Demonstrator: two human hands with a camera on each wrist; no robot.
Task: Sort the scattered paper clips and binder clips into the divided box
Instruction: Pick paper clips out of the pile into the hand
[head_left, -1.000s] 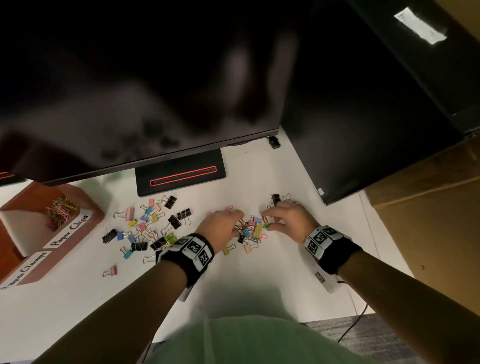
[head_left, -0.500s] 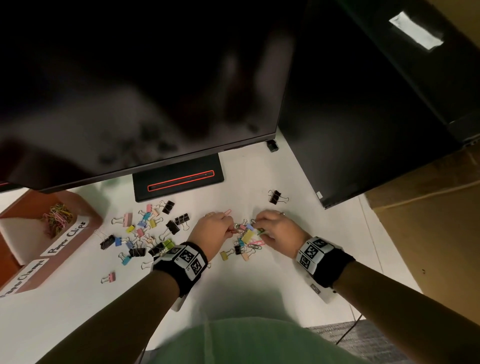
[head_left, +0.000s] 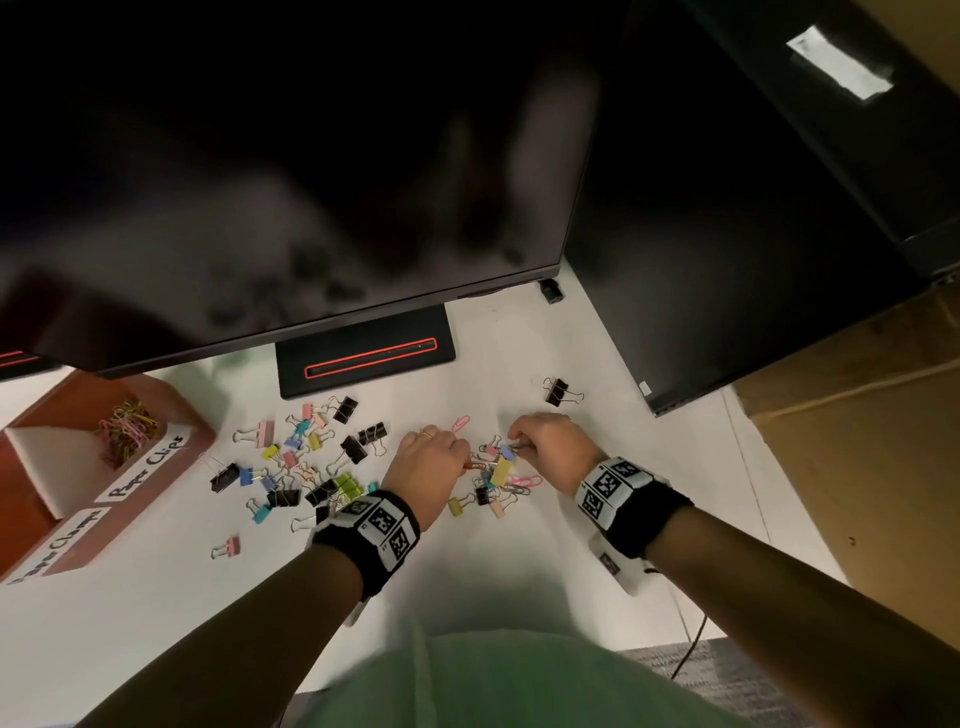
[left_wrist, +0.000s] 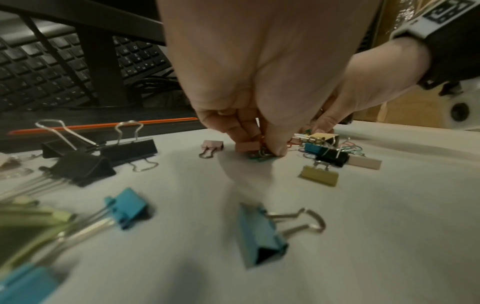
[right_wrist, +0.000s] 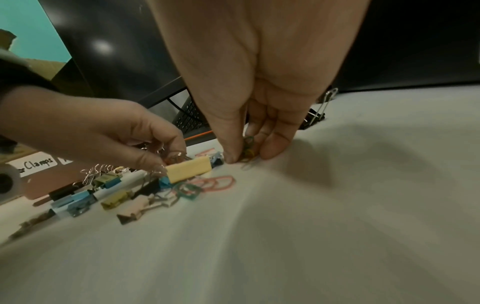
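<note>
Between my two hands on the white desk lies a small pile of paper clips and binder clips, with a long yellow binder clip (head_left: 501, 470) (right_wrist: 188, 169) in its middle. My left hand (head_left: 462, 460) (left_wrist: 262, 152) pinches a few paper clips, red and green, at the pile's left side. At the pile's far right, my right hand (head_left: 517, 447) (right_wrist: 246, 158) pinches a green and yellow bunch of paper clips against the desk. More binder clips (head_left: 311, 467) are scattered to the left. The brown divided box (head_left: 192, 431) stands far left, with coloured paper clips (head_left: 127, 428) in its "Paper Clips" compartment.
A lone black binder clip (head_left: 558, 392) lies beyond my right hand and a pink paper clip (head_left: 460, 423) beyond my left. The monitor (head_left: 311, 182) and its stand base (head_left: 363, 353) overhang the back; a second dark screen (head_left: 701, 234) is on the right. A keyboard (left_wrist: 39, 72) sits behind the stand.
Both hands have drawn back a little toward me. The right hand has come off the black binder clip, which now lies uncovered, and pinches clips at the pile.
</note>
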